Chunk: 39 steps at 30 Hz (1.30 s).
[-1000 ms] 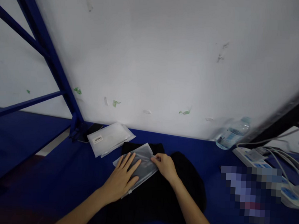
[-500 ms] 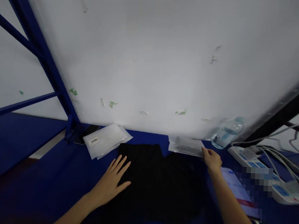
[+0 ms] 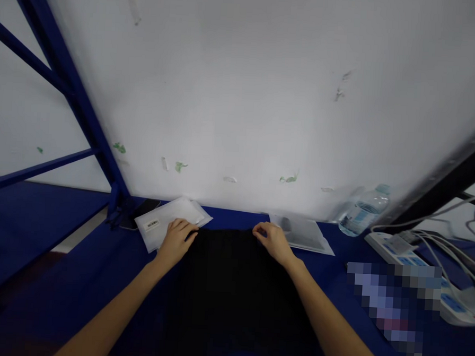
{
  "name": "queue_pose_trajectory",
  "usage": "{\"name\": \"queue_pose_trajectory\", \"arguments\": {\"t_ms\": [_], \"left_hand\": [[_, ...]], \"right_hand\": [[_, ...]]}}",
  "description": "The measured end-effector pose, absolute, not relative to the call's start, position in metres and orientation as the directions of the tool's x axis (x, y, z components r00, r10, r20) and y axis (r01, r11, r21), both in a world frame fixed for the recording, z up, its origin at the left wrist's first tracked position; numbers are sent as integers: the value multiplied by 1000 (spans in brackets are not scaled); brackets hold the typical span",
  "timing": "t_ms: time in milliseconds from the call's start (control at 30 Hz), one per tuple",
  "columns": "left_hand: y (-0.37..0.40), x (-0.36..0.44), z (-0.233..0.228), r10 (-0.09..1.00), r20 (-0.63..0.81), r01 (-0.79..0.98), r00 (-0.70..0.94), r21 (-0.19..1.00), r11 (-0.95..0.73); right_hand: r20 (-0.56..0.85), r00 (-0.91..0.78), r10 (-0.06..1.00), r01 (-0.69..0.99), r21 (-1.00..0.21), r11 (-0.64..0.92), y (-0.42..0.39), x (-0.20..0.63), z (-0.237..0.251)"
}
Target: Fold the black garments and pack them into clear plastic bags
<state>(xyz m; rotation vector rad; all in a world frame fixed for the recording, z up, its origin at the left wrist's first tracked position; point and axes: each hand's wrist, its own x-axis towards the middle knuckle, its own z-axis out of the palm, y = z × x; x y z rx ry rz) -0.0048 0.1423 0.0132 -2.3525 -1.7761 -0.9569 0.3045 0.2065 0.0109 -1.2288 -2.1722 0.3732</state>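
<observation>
A black garment (image 3: 231, 289) lies flat on the blue table in front of me; its exact kind is too dark to tell. My left hand (image 3: 177, 239) pinches its far left corner, the wrist passing beside a pale plastic bag with a barcode label (image 3: 153, 225). At the far right corner my right hand (image 3: 272, 241) pinches the same edge between thumb and fingers. Just behind that hand rests a translucent bag with something dark inside (image 3: 304, 234), which the hand partly covers.
A water bottle (image 3: 365, 211) stands against the white wall (image 3: 242, 93). To the right lie a power strip (image 3: 448, 300) with white cables and a blurred-out flat item (image 3: 385, 308). A phone-like dark object (image 3: 147, 207) sits by the blue frame post (image 3: 85, 106) at left.
My right hand let go of the translucent bag and moved left to the garment's corner. My left hand went from lying flat on the cloth to pinching its far left corner.
</observation>
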Motion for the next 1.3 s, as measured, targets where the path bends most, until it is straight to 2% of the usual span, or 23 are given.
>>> {"name": "queue_pose_trajectory", "arguments": {"t_ms": [233,433,567,633,700,833,900,1100,1300], "left_hand": [[119,-5,8,823,532,832,200,352,-430],[93,-12,6,801,543,775,250,383,-502],[73,-21,-9,801,458,765,385,328,-555],[66,-24,-17,819,381,767,428,326,-553],[61,-25,-21,833,344,772,432,336,-539],[62,-22,-16,829,418,776,371,351,-524],[66,-18,-12,830,430,784,354,347,-514],[75,-13,-15,832,300,773,467,317,-549],[58,-15,-9,829,337,775,447,317,-547]], "right_hand": [[352,-414,839,644,-538,544,195,305,14],[414,-439,797,635,-484,601,172,304,31],[421,-546,725,616,-385,687,138,315,22],[398,-576,714,601,-386,700,125,321,14],[401,-535,744,618,-415,668,121,329,10],[463,-246,851,775,-434,460,143,350,12],[444,-170,880,825,-424,373,160,359,14],[393,-193,899,793,-477,379,169,363,15],[441,-222,869,696,-553,458,127,376,7]]}}
